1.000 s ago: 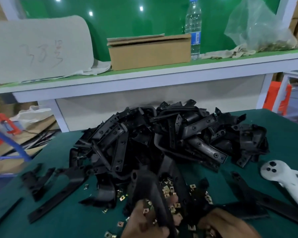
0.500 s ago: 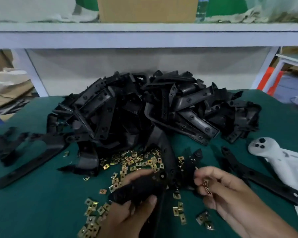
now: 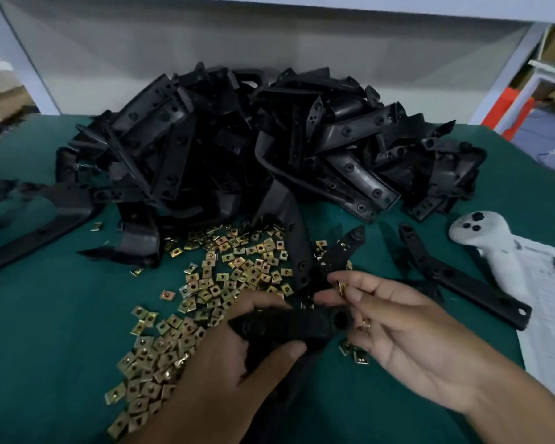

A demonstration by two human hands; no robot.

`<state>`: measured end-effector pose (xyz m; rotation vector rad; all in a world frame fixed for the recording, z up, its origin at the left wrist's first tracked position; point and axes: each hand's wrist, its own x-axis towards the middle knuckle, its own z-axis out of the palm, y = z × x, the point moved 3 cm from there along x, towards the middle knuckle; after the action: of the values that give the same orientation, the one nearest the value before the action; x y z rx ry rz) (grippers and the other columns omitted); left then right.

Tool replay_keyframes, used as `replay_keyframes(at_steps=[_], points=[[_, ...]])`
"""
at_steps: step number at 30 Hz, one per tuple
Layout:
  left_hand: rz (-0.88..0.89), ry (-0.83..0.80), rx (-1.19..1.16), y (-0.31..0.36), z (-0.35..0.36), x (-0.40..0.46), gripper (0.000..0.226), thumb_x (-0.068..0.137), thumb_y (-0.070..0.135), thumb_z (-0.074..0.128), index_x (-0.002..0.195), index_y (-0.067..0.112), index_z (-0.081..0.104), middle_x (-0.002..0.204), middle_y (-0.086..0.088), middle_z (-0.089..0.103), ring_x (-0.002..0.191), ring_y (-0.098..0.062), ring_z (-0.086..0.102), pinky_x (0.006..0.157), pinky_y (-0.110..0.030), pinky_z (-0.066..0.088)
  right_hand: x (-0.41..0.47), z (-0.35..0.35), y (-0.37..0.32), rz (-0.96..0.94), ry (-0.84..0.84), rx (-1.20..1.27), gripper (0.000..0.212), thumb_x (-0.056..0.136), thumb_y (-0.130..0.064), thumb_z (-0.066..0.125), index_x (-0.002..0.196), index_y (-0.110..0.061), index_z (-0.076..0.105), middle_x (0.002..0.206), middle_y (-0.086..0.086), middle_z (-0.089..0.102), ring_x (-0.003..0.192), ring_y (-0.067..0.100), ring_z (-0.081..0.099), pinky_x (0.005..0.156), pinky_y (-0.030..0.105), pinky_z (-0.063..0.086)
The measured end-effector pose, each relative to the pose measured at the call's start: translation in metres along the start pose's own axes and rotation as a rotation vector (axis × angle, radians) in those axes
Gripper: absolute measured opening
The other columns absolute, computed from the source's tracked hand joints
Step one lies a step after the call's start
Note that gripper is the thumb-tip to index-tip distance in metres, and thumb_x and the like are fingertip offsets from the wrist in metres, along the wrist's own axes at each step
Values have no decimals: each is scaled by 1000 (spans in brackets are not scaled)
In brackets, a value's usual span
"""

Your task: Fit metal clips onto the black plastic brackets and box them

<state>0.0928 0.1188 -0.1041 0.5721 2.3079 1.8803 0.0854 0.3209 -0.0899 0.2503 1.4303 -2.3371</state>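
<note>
Brackets (image 3: pixel 269 149) of black plastic lie heaped across the upper middle of the frame on a green table (image 3: pixel 45 331), filling most of its far side. Below the heap, loose metal clips (image 3: pixel 225 277) spread in a brassy scatter from the centre down to the lower left. Low in the middle, the left hand (image 3: pixel 225 373) grips one black bracket (image 3: pixel 289 325), thumb under it and fingers curled over its top, so much of the part is hidden. Just right of it, the right hand (image 3: pixel 410 338) pinches a single clip (image 3: pixel 342 287) between thumb and forefinger, close above the bracket's round end; whether clip and bracket touch cannot be told. A long flat bracket (image 3: pixel 462 277) lies apart toward the right, near a white handheld controller (image 3: pixel 491 251) resting on a sheet of paper (image 3: pixel 545 315) at the right edge. More black parts (image 3: pixel 39 213) sit at the left edge, somewhat blurred.
</note>
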Motion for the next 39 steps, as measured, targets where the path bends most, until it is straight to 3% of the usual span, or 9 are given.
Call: replay_keyframes(at_steps=[7,12,15,17,20,30,33,37,39], points=[[38,-15,140,4,-1,-7,31,86,65,54,112,50,52,89,13,69,76,-8,69,62,-19,50,-5,5,-2,-126,16,-234,18,82,-24,67,96,-25,79,92,1,72,71,11,46,71,32,32],[79,-55,249,8,1,-7,28,90,64,51,103,40,60,69,17,64,61,-3,63,51,-8,37,-11,10,-5,-186,-47,-360,16,80,-38,70,95,-34,75,100,2,76,73,-4,61,71,23,43],[94,-60,250,9,2,-8,24,90,58,57,97,36,63,65,23,61,54,3,59,49,-3,32,-14,12,-4,-210,-64,-415,10,86,-39,69,95,-36,72,111,1,75,89,-5,65,82,30,43],[91,-62,249,10,3,-8,22,90,55,58,96,34,63,66,22,62,56,3,59,50,-3,33,-15,13,-2,-245,-63,-451,12,86,-41,73,96,-35,72,104,-10,73,97,-1,64,86,26,43],[87,-73,238,11,4,-9,19,92,52,58,100,36,63,74,20,67,62,1,63,52,-4,38,-16,18,2,-299,-69,-476,9,85,-32,74,94,-33,73,83,-17,69,83,-1,63,75,12,47],[73,-126,236,8,5,-10,31,96,53,50,98,27,66,80,7,68,71,-14,65,61,-31,48,-16,21,8,-308,-41,-372,7,78,-25,76,85,-22,76,77,1,75,69,12,70,62,19,54],[81,-131,249,8,6,-10,29,97,53,50,97,28,64,82,8,67,73,-13,65,62,-30,48,-16,20,8,-317,-55,-404,8,80,-25,80,87,-23,76,78,-2,74,72,11,69,65,19,54],[89,-127,251,8,5,-9,19,97,52,51,100,35,61,84,14,67,73,-4,65,59,-15,46,-15,18,9,-319,-35,-444,16,76,-35,76,87,-25,76,80,-3,74,76,13,68,69,24,54],[84,-128,246,9,5,-9,19,97,53,51,100,36,60,84,14,68,75,-4,65,61,-18,47,-15,18,9,-323,-33,-448,15,76,-36,76,87,-24,75,80,-4,74,76,12,69,70,23,54]])
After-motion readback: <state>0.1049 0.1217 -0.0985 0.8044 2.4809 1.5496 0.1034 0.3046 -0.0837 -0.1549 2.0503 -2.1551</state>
